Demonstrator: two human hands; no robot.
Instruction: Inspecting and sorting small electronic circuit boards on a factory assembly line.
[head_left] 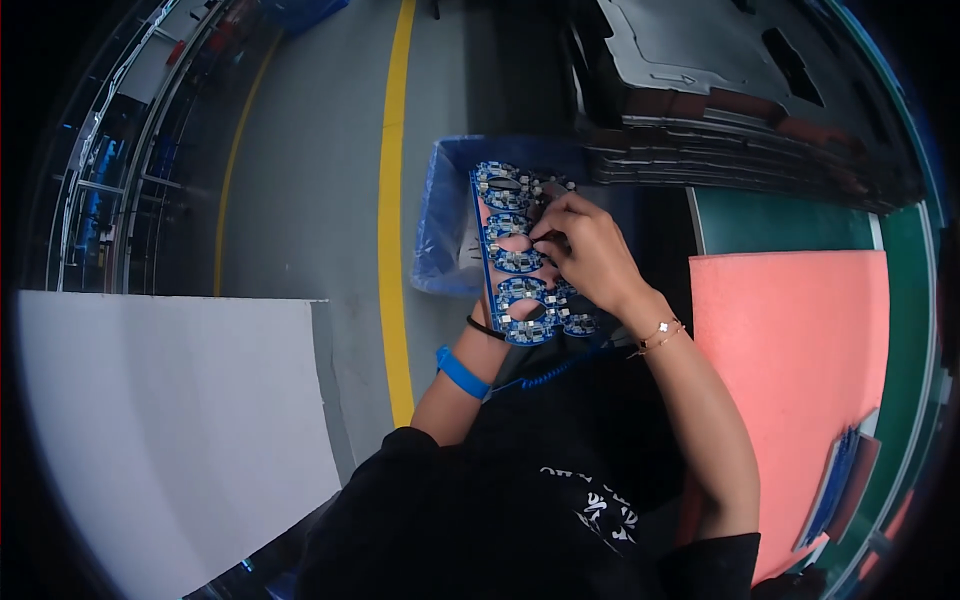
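A blue circuit board panel (519,262), made of several rounded boards joined in rows with oval openings, is held over a bin lined with blue plastic (437,215). Beneath the panel, my left hand (515,243) supports it; parts of the palm and fingers show through the openings. My right hand (590,243) is over the panel's right side, thumb and fingers drawn together in a pinch at the boards. Whatever lies between those fingertips is too small or hidden to make out. A blue band (461,373) with a coiled blue cord (548,377) is on my left wrist.
Stacked black trays (740,130) stand at the far right. A pink mat (790,360) covers part of a green-topped table, with blue flat pieces (836,487) on it. At left is a white surface (180,420); a yellow line (393,200) runs along the grey floor.
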